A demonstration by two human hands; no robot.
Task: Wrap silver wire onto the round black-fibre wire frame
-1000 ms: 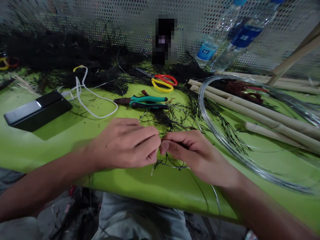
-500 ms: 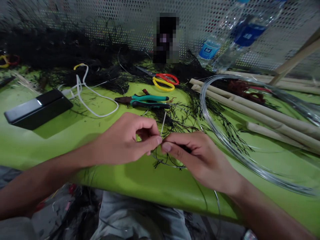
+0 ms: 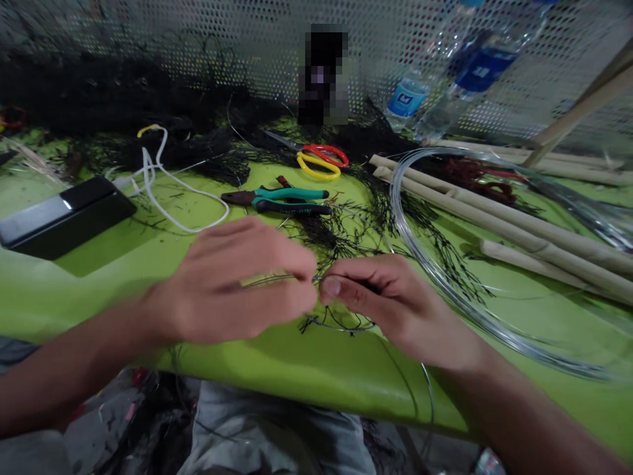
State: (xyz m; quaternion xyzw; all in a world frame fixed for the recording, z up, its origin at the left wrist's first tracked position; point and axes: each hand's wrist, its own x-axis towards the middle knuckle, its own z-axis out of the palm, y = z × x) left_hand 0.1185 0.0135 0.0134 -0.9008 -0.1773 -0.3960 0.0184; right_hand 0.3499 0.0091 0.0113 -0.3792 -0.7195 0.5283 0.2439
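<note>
My left hand (image 3: 247, 277), blurred by motion, pinches thin dark wire (image 3: 270, 280) at the middle of the green surface (image 3: 277, 356). Right beside it, my right hand (image 3: 390, 303) has thumb and forefinger pressed together on the same wire, the fingertips of both hands nearly touching. Black netting (image 3: 341, 241) spreads behind the fingers, and a small loop of wire with black knots (image 3: 341, 326) lies below them. Pliers with green and black handles (image 3: 291, 199) rest just beyond my hands.
Scissors with red and yellow handles (image 3: 321, 161) lie behind the pliers. At left are a black power bank (image 3: 64, 214) and white cable (image 3: 165, 204). A wire coil (image 3: 420, 251), wooden sticks (image 3: 519, 231) and water bottles (image 3: 408, 99) occupy the right. Dark netting (image 3: 89, 86) is piled back left.
My left hand has turned and its fingers have straightened somewhat, with wire now showing between them. The white strip above the fingertips no longer shows. My right hand keeps its pinch. The view has shifted slightly.
</note>
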